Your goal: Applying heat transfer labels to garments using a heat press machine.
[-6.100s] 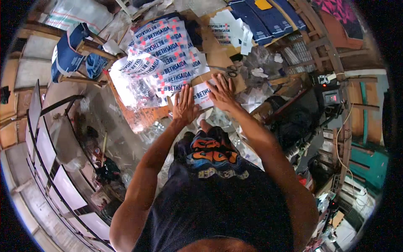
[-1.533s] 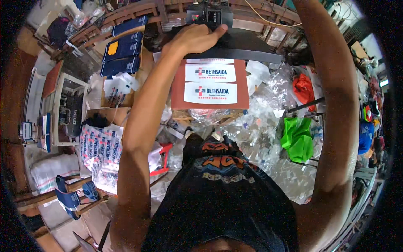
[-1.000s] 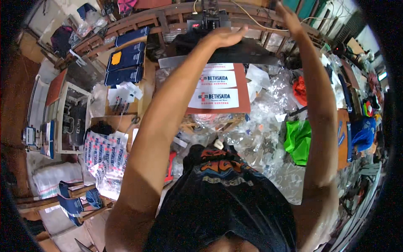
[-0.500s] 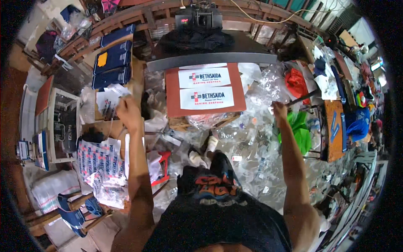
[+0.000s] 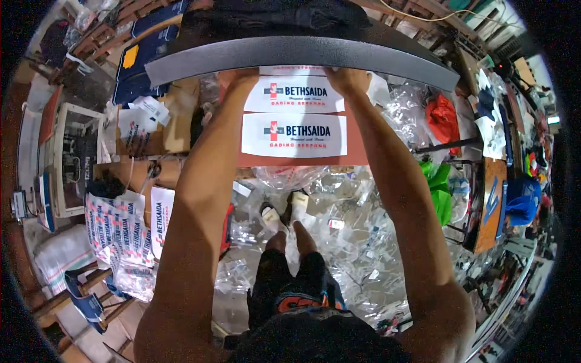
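Both my arms stretch forward to a red-brown board [image 5: 235, 158], beneath the edge of a wide dark plate [image 5: 302, 51] with a grey front rim. My left hand [image 5: 239, 76] is at the left side of a printed white sheet [image 5: 290, 104] lying on the board. At its right side is my right hand [image 5: 347, 80]. The fingers of both hands are hidden beneath the plate's edge, so their grip does not show. Nearer to me lies a second printed white sheet [image 5: 295, 147], flat on the board. A third sheet shows only as a strip under the plate.
On the left are folded dark blue cloths [image 5: 142, 63], loose white sheets [image 5: 142, 115] and a pile of printed sheets [image 5: 118, 224]. Clear plastic scraps [image 5: 363, 242] litter the floor. A red bag [image 5: 445, 118], a green bag [image 5: 440, 193] and an orange-brown table [image 5: 487, 224] stand right.
My hands have come in from either side and gone forward to the board under the plate. My view has moved closer to the plate and board.
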Demonstrator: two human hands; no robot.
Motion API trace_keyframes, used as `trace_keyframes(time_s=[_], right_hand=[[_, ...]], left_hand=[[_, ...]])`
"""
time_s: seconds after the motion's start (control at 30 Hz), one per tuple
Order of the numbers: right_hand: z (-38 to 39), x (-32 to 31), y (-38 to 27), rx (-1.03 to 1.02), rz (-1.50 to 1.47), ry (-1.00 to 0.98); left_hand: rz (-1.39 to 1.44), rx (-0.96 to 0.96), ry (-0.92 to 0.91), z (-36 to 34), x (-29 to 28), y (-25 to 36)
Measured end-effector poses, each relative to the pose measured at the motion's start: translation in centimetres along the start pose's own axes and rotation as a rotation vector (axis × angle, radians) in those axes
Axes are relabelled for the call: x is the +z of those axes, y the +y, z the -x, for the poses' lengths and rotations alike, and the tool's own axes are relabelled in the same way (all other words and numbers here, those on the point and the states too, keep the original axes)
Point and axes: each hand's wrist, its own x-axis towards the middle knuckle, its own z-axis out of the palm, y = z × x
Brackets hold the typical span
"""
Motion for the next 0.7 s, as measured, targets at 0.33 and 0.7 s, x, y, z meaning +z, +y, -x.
trace_keyframes(time_s=[0.33,0.7], right_hand=[[-2.1,3.9,5.5,-0.06,0.106,-0.268],[5.1,-1.6,11.0,0.076,-0.361,-0.377]], left_hand=[[-0.466,0.259,-0.08,3.4,2.7,0.6],[-0.564,-0.457,-0.646,9.6,-8.1,17.4]])
